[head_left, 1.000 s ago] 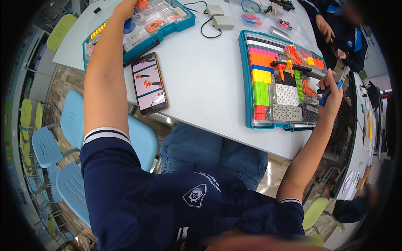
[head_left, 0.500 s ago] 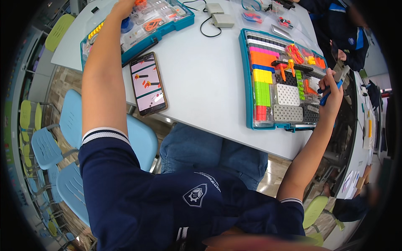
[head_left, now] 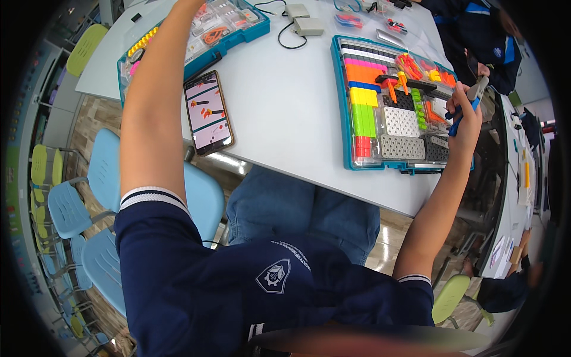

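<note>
The person's right hand [head_left: 465,113] sits at the right of the frame, fingers curled closed around a small grey and blue construction piece [head_left: 470,100] (grey at the top, a blue stem showing below the fist). It hovers at the right edge of the teal plastic parts tray [head_left: 347,107], which lies open on the white table [head_left: 285,107] in the upper middle-right. That tray holds rows of coloured strips, pink, orange, yellow and green, down its left side, with white and grey perforated plates [head_left: 399,122] beside them and orange and black bits toward the top.

The left arm reaches up along the left of the frame, and the left hand runs out of the picture at the top edge, so I cannot tell whether it is open or closed or what it has. It goes over a second teal parts case [head_left: 196,35] in the upper left, filled with clear compartments, yellow pieces and orange rings.

Between the two cases, just beside the left forearm, a smartphone with a lit screen [head_left: 207,112] lies flat on the table. Two small grey boxes with a black cable [head_left: 303,21] rest at the top centre.

Another person's dark blue sleeve [head_left: 476,30] shows at the upper right. Light blue chairs [head_left: 89,196] stand at the lower left.
</note>
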Demonstrator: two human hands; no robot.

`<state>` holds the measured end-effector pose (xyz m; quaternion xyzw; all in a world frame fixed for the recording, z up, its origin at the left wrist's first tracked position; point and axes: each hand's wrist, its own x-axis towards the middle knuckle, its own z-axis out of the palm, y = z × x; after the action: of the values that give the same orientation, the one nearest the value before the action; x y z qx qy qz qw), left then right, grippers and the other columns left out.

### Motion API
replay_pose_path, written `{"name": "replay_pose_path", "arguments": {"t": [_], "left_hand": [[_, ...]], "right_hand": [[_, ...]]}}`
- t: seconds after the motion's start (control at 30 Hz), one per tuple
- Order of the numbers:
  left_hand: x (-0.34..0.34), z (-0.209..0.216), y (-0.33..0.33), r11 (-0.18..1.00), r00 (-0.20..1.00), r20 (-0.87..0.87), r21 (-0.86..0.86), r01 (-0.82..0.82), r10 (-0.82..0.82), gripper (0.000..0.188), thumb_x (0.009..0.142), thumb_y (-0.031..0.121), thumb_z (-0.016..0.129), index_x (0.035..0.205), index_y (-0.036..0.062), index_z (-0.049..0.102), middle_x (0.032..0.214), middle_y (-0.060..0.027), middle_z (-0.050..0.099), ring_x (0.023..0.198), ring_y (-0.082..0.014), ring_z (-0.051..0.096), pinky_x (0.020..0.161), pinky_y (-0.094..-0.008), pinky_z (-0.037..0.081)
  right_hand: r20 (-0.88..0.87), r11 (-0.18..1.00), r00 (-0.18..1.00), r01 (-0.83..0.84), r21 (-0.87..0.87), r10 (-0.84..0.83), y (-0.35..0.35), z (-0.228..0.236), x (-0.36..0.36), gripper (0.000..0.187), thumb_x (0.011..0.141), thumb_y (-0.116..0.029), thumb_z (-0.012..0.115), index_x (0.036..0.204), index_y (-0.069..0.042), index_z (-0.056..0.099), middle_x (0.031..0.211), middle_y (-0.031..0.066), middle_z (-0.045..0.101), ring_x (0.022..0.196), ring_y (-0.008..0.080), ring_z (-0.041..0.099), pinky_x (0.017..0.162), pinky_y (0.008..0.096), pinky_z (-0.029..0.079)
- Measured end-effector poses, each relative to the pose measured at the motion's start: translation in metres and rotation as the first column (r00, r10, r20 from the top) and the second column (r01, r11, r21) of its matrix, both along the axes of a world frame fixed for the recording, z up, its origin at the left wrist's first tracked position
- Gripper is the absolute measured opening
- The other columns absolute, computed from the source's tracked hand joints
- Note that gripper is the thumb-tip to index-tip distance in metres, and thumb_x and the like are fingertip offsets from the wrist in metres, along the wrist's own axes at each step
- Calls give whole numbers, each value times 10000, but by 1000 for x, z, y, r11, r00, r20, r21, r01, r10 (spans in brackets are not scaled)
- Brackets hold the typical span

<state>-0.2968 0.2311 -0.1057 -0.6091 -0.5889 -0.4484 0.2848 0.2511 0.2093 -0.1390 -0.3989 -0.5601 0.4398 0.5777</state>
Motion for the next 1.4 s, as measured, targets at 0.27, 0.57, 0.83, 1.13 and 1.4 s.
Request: {"name": "replay_pose_path", "arguments": {"t": [0.27,0.57,0.83,1.13,1.4], "left_hand": [[197,32,6,883,888,81,181,433,-452,65,858,29,598,914,8,622,879,-176,638,818,-335,635,724,-387,495],[362,-2,-35,658,639,307,-52,751,-705,128,823,119,658,934,85,713,877,-118,695,857,-295,665,756,-378,533],[391,-15,-61,762,750,278,-88,642,-600,232,819,147,697,991,18,609,772,-158,667,747,-325,672,650,-392,525],[379,-12,-90,875,866,236,-99,474,-442,192,838,164,673,967,35,613,782,-134,682,761,-308,677,655,-387,521],[331,-34,-146,927,885,358,-115,358,-297,142,840,188,685,930,79,667,840,-69,705,758,-230,673,669,-345,518]], "right_hand": [[-63,1000,998,21,-4,-21,1,1,2,197,857,-166,702,922,-10,600,655,-24,472,554,59,419,522,218,308],[-79,995,994,-66,76,72,-7,7,-1,229,896,-186,678,974,23,627,600,-44,443,506,28,348,487,213,264],[-17,969,985,-167,181,173,-11,9,2,250,908,-202,670,1013,20,624,618,-52,445,535,29,344,507,210,251],[154,969,984,-118,218,85,-15,6,-4,216,889,-210,698,971,-21,631,631,-57,459,553,22,368,509,204,246],[-1,988,1000,22,153,-22,-5,3,3,222,901,-215,686,974,-8,650,626,-38,473,562,40,408,529,215,302]]}}
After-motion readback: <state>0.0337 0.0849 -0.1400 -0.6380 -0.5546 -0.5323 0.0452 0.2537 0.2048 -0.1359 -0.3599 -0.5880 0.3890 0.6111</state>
